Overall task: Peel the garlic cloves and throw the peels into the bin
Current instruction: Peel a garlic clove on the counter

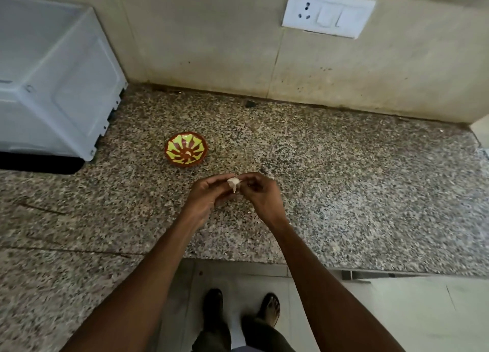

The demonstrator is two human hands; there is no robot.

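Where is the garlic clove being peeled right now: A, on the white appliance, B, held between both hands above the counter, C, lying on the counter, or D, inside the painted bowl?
B: the garlic clove is pinched between the left hand and right hand over the granite counter.

You have a whitish garlic clove [234, 184] pinched between both hands above the counter, papery skin hanging loose from it. Another pale clove [188, 154] lies inside the small painted bowl [173, 150].
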